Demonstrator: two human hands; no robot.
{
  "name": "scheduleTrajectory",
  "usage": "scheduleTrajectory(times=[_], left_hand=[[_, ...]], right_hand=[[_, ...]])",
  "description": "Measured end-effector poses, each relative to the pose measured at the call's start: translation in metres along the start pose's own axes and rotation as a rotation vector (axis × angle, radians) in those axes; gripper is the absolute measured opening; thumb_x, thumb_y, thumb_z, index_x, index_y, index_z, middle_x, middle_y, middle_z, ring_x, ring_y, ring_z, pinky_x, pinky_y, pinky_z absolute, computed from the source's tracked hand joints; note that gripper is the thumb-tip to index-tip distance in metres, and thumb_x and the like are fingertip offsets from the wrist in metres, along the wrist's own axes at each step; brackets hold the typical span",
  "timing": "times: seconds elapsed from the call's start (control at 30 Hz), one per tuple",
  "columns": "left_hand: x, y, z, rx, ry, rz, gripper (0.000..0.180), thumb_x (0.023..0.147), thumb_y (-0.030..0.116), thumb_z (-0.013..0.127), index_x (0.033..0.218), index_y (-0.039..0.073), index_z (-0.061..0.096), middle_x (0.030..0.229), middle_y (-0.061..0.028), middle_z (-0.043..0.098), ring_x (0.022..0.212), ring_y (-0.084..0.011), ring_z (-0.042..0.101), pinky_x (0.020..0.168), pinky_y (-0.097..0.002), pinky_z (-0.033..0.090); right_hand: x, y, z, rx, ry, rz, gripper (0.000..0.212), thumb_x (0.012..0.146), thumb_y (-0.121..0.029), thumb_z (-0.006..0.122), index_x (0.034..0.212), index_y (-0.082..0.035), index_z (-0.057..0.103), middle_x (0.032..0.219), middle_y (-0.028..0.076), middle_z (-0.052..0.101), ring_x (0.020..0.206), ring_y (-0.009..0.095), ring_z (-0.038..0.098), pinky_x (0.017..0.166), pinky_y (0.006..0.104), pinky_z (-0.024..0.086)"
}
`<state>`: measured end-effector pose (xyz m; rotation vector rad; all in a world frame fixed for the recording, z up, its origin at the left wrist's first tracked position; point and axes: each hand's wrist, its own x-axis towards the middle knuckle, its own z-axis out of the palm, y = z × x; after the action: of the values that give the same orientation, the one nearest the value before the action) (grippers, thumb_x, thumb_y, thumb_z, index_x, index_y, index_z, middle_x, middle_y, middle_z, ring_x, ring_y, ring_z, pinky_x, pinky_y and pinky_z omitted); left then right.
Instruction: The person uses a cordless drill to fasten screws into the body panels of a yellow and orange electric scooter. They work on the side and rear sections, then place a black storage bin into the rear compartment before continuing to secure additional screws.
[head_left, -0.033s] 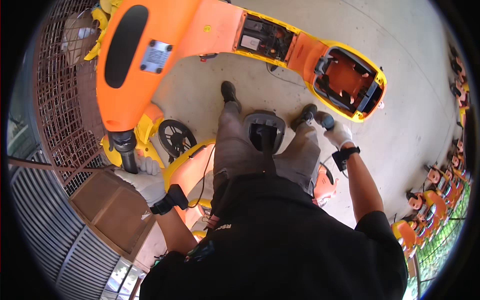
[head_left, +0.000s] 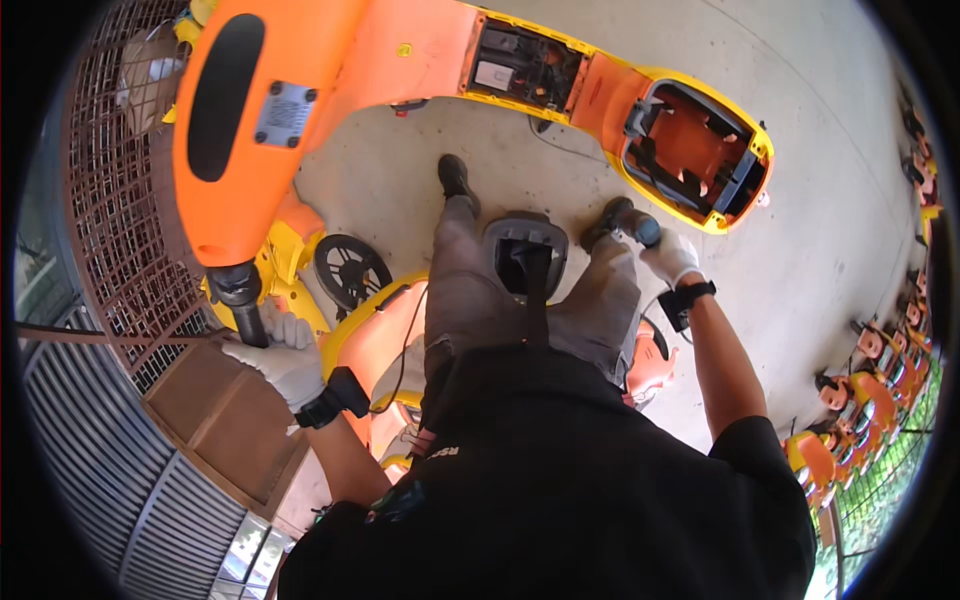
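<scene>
My gloved left hand (head_left: 284,362) is wrapped round the lower end of a black handlebar grip (head_left: 241,305). The grip sticks out of a large orange scooter body (head_left: 345,90) with a dark oval panel and a silver plate. An uncovered bay (head_left: 522,68) in that body shows wiring and dark parts, and an open yellow-rimmed compartment (head_left: 695,150) is at its right end. In my gloved right hand (head_left: 672,258) is a dark handheld tool (head_left: 646,230) with a rounded blue-grey end; its exact kind does not show. The tool is beside my right shoe, apart from the scooter body.
Between my legs is a dark seat-like part (head_left: 527,245). A black spoked wheel (head_left: 352,272) and yellow parts lie left of my legs. Brown boxes (head_left: 225,415) and a wire mesh cage (head_left: 130,210) stand at the left. Several orange scooters (head_left: 858,400) line the right edge.
The scooter body sits slightly farther left and up in the picture. My left hand has shifted slightly left with the grip. My right hand and its tool have moved a little up and left.
</scene>
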<state>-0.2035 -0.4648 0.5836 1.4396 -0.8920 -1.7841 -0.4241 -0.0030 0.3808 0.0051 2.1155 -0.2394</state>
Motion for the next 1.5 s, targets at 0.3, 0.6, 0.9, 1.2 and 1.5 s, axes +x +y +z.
scheduleTrajectory(times=[0.3,0.6,0.9,1.2,1.5], left_hand=[[0.004,-0.022,-0.016,-0.047,-0.248,-0.011,0.069,0.075,0.075,0.062,0.081,0.009,0.039,0.07,0.0023,0.022,0.059,-0.0108,0.023,0.052,-0.0267,0.02],[0.054,-0.138,0.044,0.105,-0.6,-0.312,0.034,0.099,0.017,0.052,0.122,-0.007,0.052,0.093,-0.0051,0.043,0.082,-0.0153,0.04,0.074,-0.0288,0.038],[0.141,-0.302,0.125,0.376,-0.929,-0.348,0.037,0.101,0.01,0.05,0.134,-0.007,0.049,0.107,-0.0106,0.063,0.088,-0.0171,0.064,0.074,-0.0323,0.055],[0.209,-0.444,0.126,0.415,-0.931,-0.5,0.022,0.101,0.011,0.052,0.117,-0.002,0.059,0.098,-0.0117,0.065,0.081,-0.0168,0.066,0.07,-0.0313,0.057],[0.221,-0.484,0.083,0.406,-0.806,-0.509,0.011,0.098,0.008,0.057,0.107,0.002,0.06,0.093,-0.0087,0.067,0.075,-0.0151,0.066,0.067,-0.0298,0.057]], right_hand=[[0.079,-0.049,0.042,0.042,-0.12,-0.221,0.037,0.081,-0.031,0.065,0.11,-0.009,0.069,0.102,0.022,0.07,0.1,0.039,0.065,0.088,0.0449,0.051],[0.16,-0.058,0.087,0.076,-0.111,-0.21,0.037,0.078,-0.033,0.068,0.105,-0.008,0.071,0.102,0.021,0.07,0.099,0.04,0.066,0.089,0.0436,0.051],[0.239,-0.043,0.116,0.226,0.096,-0.366,0.039,0.073,-0.028,0.069,0.104,-0.004,0.069,0.1,0.023,0.069,0.097,0.04,0.065,0.087,0.0427,0.051],[0.289,-0.025,0.167,0.119,0.024,-0.235,0.043,0.074,-0.025,0.072,0.114,-0.012,0.068,0.108,0.02,0.069,0.105,0.039,0.063,0.092,0.0438,0.05],[0.27,-0.022,0.18,0.052,0.111,-0.286,0.036,0.075,-0.024,0.067,0.108,-0.011,0.069,0.104,0.02,0.07,0.102,0.038,0.064,0.088,0.0439,0.051]])
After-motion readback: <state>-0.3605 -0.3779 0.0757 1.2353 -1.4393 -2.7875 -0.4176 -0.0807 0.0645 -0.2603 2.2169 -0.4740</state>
